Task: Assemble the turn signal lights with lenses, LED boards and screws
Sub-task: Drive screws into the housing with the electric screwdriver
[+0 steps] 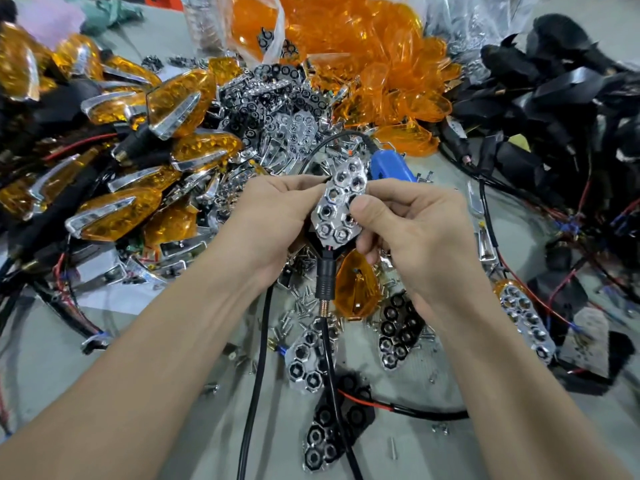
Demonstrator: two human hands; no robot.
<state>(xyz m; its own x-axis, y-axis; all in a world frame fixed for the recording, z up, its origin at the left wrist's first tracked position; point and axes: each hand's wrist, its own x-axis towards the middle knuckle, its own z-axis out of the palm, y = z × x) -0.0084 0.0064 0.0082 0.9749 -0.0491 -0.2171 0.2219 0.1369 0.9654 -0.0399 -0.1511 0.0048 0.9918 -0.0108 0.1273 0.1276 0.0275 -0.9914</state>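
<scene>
A chrome reflector plate with hexagonal cells (pixel 341 202) sits in a black turn signal housing held upright over the table's middle. My left hand (pixel 273 220) grips its left side and my right hand (pixel 412 230) pinches its right edge, thumb on the plate. The housing's black stem (pixel 325 282) and cable hang below. A loose amber lens (pixel 356 285) lies just under my hands. Small screws (pixel 298 306) are scattered around it. A blue tool (pixel 389 166) lies behind the plate.
Finished amber signals (pixel 131 161) are piled at the left. Loose amber lenses (pixel 363 64) fill a bag at the back. Black housings with wires (pixel 554 109) heap at the right. More chrome reflectors (pixel 277 109) lie behind, and several (pixel 398 330) near the front.
</scene>
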